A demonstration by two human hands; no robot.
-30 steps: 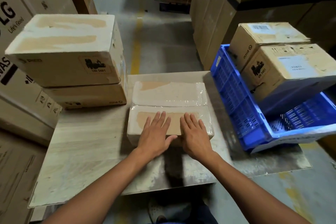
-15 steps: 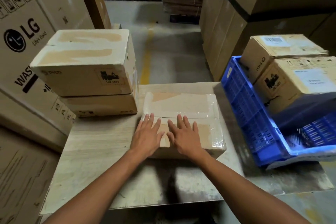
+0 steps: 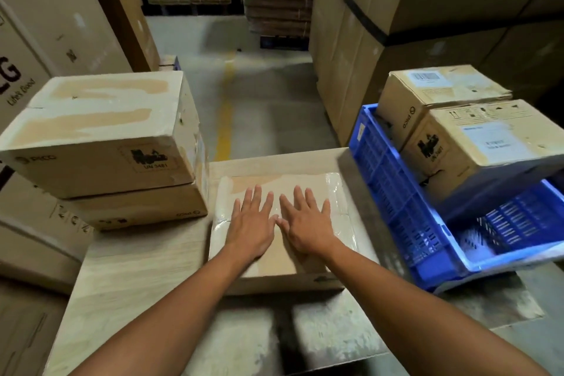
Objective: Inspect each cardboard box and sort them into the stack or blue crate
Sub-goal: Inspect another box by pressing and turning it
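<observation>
Flat box (image 3: 293, 181) is laid on the surface (image 3: 137, 268), mid-way across, glossy tape seen over its top.
- Left hand (image 3: 250, 223) and right hand (image 3: 308, 223) are pressed flat on the box top, side by side, thumbs nearly met. Grip of each is spread apart, fingers straight; nothing is clamped.
- Edges: the box's near edge is set back from the surface's near edge, with a bare strip between. Its left side is just beside the stack (image 3: 183, 162); a narrow dark strip of surface is left between its right side and the blue crate (image 3: 393, 201).
- Open room: bare surface is seen in front of the stack, to the left of the arms. Beyond the far edge, an aisle of floor (image 3: 268, 94) with a yellow line (image 3: 225, 107) is hemmed in by large cartons (image 3: 427, 9) on both sides.
- Stack: top box (image 3: 100, 131) is set on lower box (image 3: 137, 210), slightly skewed.
- Crate: near box (image 3: 488, 143) and far box (image 3: 433, 91) are held in its far part, both rising above the rim, the near one tilted. Slotted crate bottom is exposed nearer the person.
</observation>
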